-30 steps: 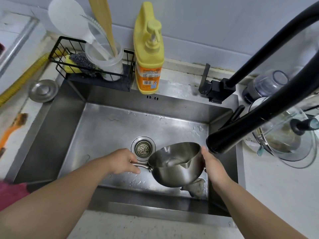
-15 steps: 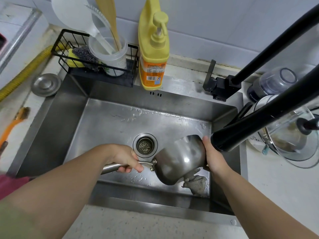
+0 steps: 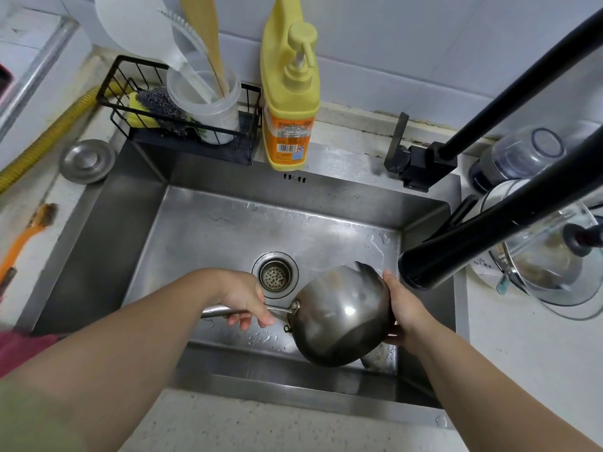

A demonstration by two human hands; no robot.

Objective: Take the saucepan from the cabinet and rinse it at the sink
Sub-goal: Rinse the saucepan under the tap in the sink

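I hold the pan (image 3: 342,318) over the near right part of the sink (image 3: 228,230), tipped so its rounded underside faces me and its mouth points away and down. My left hand (image 3: 243,296) is curled around the handle (image 3: 215,310), fingers (image 3: 244,321) wrapped under it, thumb on top; the handle sticks out to the left from the pan's side. My right hand (image 3: 404,308) presses flat against the pan's right side, fingertips up at the far rim and thumb under the near edge, so the pan is clamped between palm and handle grip.

The drain (image 3: 275,276) lies just left of and beyond the pan, between my two hands. Water drops speckle the sink floor near the handle and along the far right wall. A grey rag (image 3: 380,358) peeks out beneath the pan at the near right corner.

The black tap (image 3: 489,236) reaches in from the right, its spout end just right of my right hand and close to it. I see no water running from it.

On the far ledge stands a yellow soap bottle (image 3: 290,102), with a wire rack (image 3: 182,125) to its left holding a cup (image 3: 205,102) of utensils and a scrubber (image 3: 160,102).
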